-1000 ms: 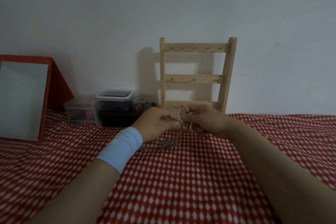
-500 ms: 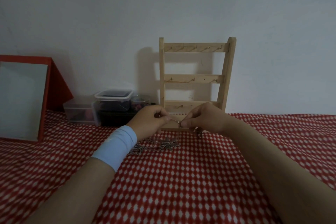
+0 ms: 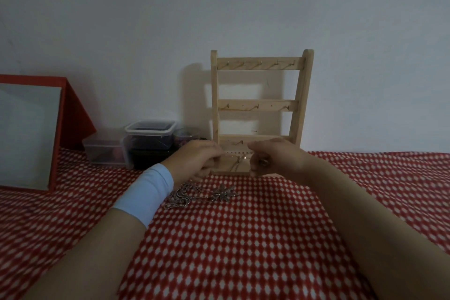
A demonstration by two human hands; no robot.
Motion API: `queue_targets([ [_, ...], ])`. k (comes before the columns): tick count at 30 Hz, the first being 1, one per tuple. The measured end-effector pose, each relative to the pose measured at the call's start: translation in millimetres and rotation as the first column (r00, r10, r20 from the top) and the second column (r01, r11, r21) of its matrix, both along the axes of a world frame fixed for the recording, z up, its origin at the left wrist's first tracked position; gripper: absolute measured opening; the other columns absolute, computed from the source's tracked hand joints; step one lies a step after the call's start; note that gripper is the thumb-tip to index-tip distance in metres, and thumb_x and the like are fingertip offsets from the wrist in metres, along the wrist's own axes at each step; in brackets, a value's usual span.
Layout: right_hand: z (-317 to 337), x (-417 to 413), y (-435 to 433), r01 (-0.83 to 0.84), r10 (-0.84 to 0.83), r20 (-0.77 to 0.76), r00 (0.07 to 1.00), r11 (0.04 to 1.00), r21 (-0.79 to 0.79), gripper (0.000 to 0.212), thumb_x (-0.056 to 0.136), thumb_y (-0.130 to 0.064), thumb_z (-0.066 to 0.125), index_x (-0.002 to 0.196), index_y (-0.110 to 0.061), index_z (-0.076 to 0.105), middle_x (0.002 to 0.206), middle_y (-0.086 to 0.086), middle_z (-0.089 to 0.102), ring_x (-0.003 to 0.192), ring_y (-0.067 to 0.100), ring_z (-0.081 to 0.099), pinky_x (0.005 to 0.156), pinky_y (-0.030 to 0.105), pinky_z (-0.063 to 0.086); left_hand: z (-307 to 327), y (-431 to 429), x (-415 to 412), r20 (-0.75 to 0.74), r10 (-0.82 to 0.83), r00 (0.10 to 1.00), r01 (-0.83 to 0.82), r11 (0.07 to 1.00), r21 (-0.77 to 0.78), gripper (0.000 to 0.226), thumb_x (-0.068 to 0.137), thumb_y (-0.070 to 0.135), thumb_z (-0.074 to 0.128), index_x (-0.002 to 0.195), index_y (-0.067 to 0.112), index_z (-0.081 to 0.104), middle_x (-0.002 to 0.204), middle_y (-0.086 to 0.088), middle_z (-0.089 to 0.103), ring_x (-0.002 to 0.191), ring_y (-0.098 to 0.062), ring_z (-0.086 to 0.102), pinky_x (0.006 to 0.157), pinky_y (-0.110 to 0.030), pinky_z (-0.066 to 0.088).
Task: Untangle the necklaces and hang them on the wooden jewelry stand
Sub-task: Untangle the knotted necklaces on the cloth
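Vs. a sec ago the hands have parted: they were nearly knuckle to knuckle over the pile, and now the left hand point(image 3: 197, 161) and right hand point(image 3: 275, 158) sit apart w/ a thin silvery chain point(image 3: 237, 159) stretched between them, lifted in front of the base of the pale wooden ladder-style jewelry stand point(image 3: 258, 105). Both hands have fingers curled in, each apparently pinching one end of that chain; the strand is too fine to see the exact contact. Part of it seems to droop in a loop mid-span, so prob. one necklace is coming free but isn't fully straight yet. The rest, a heap of tangled metal necklaces point(image 3: 181, 197) w/ a dark flower-shaped pendant point(image 3: 224, 193), lies on the cloth just below the left wrist, which wears a light blue wristband point(image 3: 146, 192). No chain hangs on the top or middle hooks, so the task looks early: first strand separating, hanging not yet done. Surface is a red cloth w/ white diamond print point(image 3: 243, 238), a bit rumpled. Behind: plain white wall point(image 3: 219, 7), the stand right against it. To the left, clear lidded plastic boxes point(image 3: 149, 128) and a red-framed grey panel point(image 3: 26, 134), poss. a mirror, propped at an angle. Light is dim.
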State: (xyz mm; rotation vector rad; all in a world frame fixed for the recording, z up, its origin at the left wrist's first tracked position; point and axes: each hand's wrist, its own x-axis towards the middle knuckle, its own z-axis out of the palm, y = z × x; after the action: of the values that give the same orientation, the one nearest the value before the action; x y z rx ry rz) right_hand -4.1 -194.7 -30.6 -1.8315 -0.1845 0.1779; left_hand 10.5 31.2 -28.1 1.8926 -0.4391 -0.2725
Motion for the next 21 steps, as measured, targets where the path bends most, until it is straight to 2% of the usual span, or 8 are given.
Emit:
queue_targets([
  [3,13.2,-5.7,-6.4,-0.124,0.108,-0.066,0.992,0.932,-0.341,0.033,0.104,-0.029,0.053,0.08,-0.009,0.062,0.07,0.006,0.064,0.06,0.017,0.063,0.064,0.032,0.056,12.7,5.8,-11.8,-0.217,-0.301,0.929,0.346,0.914,0.212,0.024,0.099,0.022,0.051,0.092,0.013,0.073,0.07,-0.005,0.061,0.061,-0.018,0.059,0.057,-0.029,0.051],
  [5,24.4,-10.3,-8.5,-0.359,0.186,-0.347,0.919,0.759,-0.544,0.025,0.1,-0.03,0.059,0.087,-0.011,0.069,0.086,0.009,0.074,0.073,0.02,0.07,0.071,0.035,0.059,18.9,5.5,-20.4,-0.4,-0.417,0.816,0.551,0.771,0.319,0.027,0.099,0.02,0.05,0.117,0.009,0.068,0.101,-0.005,0.073,0.091,-0.019,0.07,0.087,-0.033,0.057],
  [8,36.1,-20.2,-4.2,-0.593,0.202,-0.626,0.753,0.622,-0.512,0.022,0.099,-0.033,0.063,0.106,-0.018,0.077,0.105,0.008,0.079,0.091,0.027,0.074,0.08,0.041,0.06,22.0,1.5,-22.5,-0.397,-0.434,0.809,0.577,0.715,0.395,0.032,0.098,0.02,0.053,0.126,0.008,0.064,0.122,-0.005,0.07,0.112,-0.017,0.067,0.102,-0.034,0.05],
  [10,39.0,-20.8,-0.5,-0.543,0.193,-0.563,0.803,0.625,-0.56,0.027,0.1,-0.036,0.062,0.115,-0.018,0.075,0.108,0.004,0.079,0.091,0.026,0.076,0.077,0.039,0.061,21.5,1.6,-17.1,-0.24,-0.376,0.895,0.445,0.794,0.414,0.027,0.097,0.019,0.056,0.12,0.013,0.069,0.115,-0.001,0.073,0.106,-0.014,0.069,0.096,-0.03,0.054],
  [13,24.5,-11.5,10.4,-0.256,0.201,-0.162,0.966,0.68,-0.687,0.02,0.1,-0.031,0.062,0.114,-0.024,0.074,0.101,-0.005,0.079,0.081,0.015,0.077,0.072,0.03,0.061,14.8,7.8,-4.9,0.111,-0.207,0.972,0.132,0.872,0.472,0.016,0.093,0.022,0.063,0.103,0.028,0.074,0.093,0.005,0.077,0.089,-0.011,0.072,0.086,-0.028,0.057],
  [16,-5.3,0.6,26.6,-0.017,0.196,0.173,0.965,0.707,-0.707,0.018,0.098,-0.027,0.063,0.112,-0.031,0.074,0.11,-0.013,0.073,0.094,0.006,0.067,0.09,0.026,0.055,-0.7,11.5,4.1,0.263,-0.136,0.955,-0.037,0.826,0.563,0.019,0.09,0.024,0.067,0.107,0.031,0.072,0.092,0.022,0.067,0.087,0.002,0.063,0.096,-0.025,0.049],
  [19,-26.3,6.8,36.5,-0.05,0.307,0.159,0.938,0.576,-0.816,0.032,0.097,-0.03,0.064,0.129,-0.03,0.068,0.121,-0.01,0.069,0.105,0.008,0.061,0.09,0.025,0.045,-15.7,13.4,8.0,0.21,-0.201,0.957,-0.018,0.68,0.733,0.034,0.086,0.032,0.071,0.12,0.027,0.068,0.105,0.018,0.057,0.101,-0.004,0.057,0.098,-0.023,0.044],
  [21,-29.8,7.2,38.0,-0.089,0.333,0.129,0.934,0.567,-0.819,0.034,0.097,-0.032,0.065,0.131,-0.029,0.067,0.122,-0.01,0.067,0.102,0.007,0.057,0.09,0.025,0.042,-18.5,14.9,10.9,0.251,-0.21,0.945,-0.05,0.665,0.746,0.022,0.085,0.029,0.072,0.106,0.026,0.074,0.104,0.015,0.061,0.1,-0.005,0.058,0.094,-0.021,0.045],
])
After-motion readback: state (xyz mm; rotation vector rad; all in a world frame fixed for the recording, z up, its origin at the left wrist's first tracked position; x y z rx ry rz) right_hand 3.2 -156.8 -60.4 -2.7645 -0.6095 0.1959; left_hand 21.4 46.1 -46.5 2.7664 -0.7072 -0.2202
